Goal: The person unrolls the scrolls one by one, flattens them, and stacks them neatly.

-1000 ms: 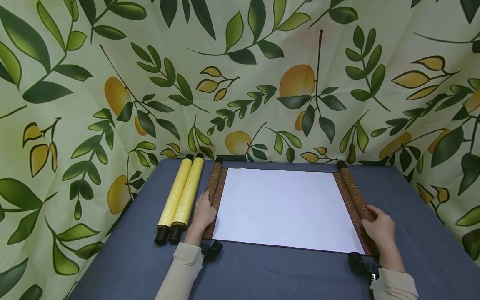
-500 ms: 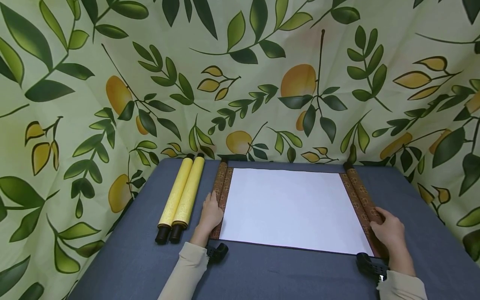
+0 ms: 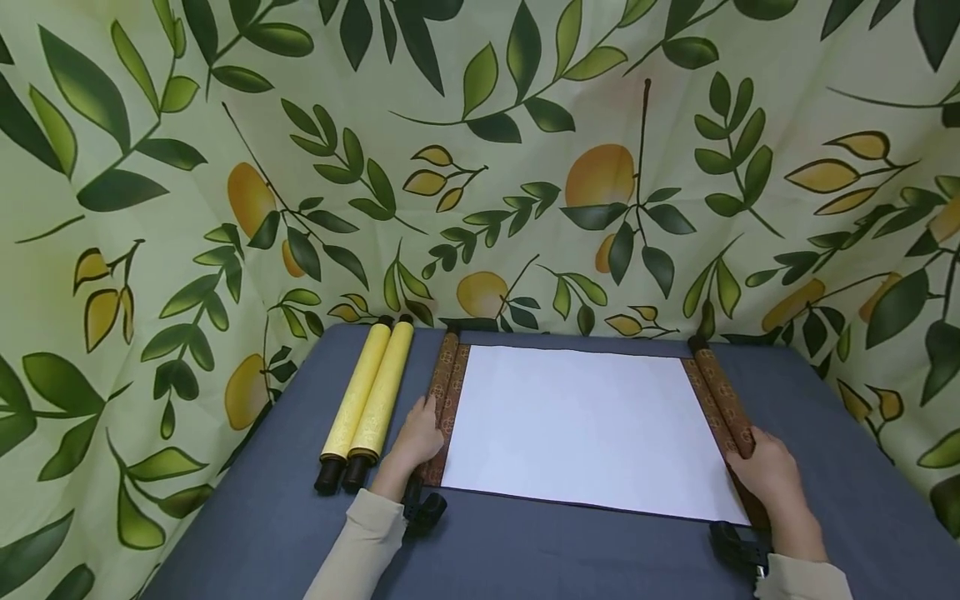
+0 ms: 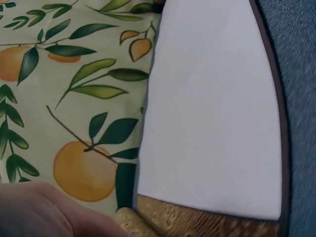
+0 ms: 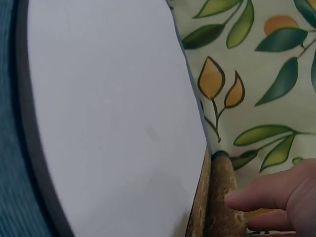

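Observation:
A partly unrolled hanging scroll (image 3: 577,425) lies on the table, its white sheet framed by brown patterned bands and a rolled-up brown roller at each side. My left hand (image 3: 417,435) holds the left roller (image 3: 441,367) near its front half; in the left wrist view that hand (image 4: 54,215) shows at the bottom left corner, its fingertips mostly hidden. At the other side my right hand (image 3: 772,475) grips the right roller (image 3: 722,383), thumb on the inner side. The right wrist view shows fingers (image 5: 266,190) of this hand against the brown roll (image 5: 222,202).
Two rolled yellow scrolls (image 3: 356,392) with dark end knobs lie side by side, left of my left hand. A blue-grey cloth (image 3: 570,558) covers the table. Behind and at the sides hangs a leaf-and-fruit patterned curtain (image 3: 510,225).
Both hands and the open scroll have shifted a little to the right, away from the yellow scrolls. More recently the hands have adjusted slightly on the rollers, and the head view has tilted a bit.

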Demonstrator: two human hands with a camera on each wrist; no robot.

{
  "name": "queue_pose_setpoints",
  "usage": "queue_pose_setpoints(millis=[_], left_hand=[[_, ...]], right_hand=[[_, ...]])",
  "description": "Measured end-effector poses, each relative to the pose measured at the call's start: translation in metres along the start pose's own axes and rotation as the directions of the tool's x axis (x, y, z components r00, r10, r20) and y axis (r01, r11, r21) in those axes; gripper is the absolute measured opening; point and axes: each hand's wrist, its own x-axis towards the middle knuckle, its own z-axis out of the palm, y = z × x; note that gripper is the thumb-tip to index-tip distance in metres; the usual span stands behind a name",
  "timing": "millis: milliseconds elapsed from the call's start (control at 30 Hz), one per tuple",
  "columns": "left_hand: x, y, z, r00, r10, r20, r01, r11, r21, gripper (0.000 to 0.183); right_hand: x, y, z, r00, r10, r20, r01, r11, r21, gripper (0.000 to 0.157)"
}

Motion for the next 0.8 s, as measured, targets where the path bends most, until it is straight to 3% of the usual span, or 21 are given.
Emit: queue_pose_setpoints(millis=[100,267,400,567,667,800], left_hand=[[-0.003,-0.002,-0.01,0.999,0.022,0.042,-0.023,0.999,0.023,0.061],[-0.01,-0.008,-0.028,0.995,0.091,0.037,-0.092,0.995,0.035,0.053],[-0.012,-0.017,-0.047,0.99,0.13,0.046,-0.129,0.991,-0.015,0.051],[-0.009,-0.037,-0.072,0.984,0.176,0.038,-0.173,0.982,-0.071,0.049],[-0.009,-0.05,-0.086,0.979,0.201,-0.002,-0.201,0.978,-0.06,0.048],[-0.013,-0.061,-0.101,0.987,0.161,-0.032,-0.163,0.984,-0.072,0.048]], right_hand=[[-0.002,-0.011,0.0,0.998,-0.036,-0.046,0.036,0.999,0.0,0.068],[-0.007,-0.039,0.002,0.993,-0.112,-0.045,0.115,0.992,0.061,0.065],[-0.012,-0.073,0.02,0.975,-0.215,-0.054,0.22,0.969,0.112,0.059],[-0.021,-0.122,0.06,0.922,-0.374,-0.1,0.387,0.886,0.255,0.045],[-0.028,-0.153,0.084,0.906,-0.413,-0.094,0.417,0.829,0.372,0.039],[-0.04,-0.192,0.11,0.883,-0.466,-0.05,0.428,0.758,0.492,0.035]])
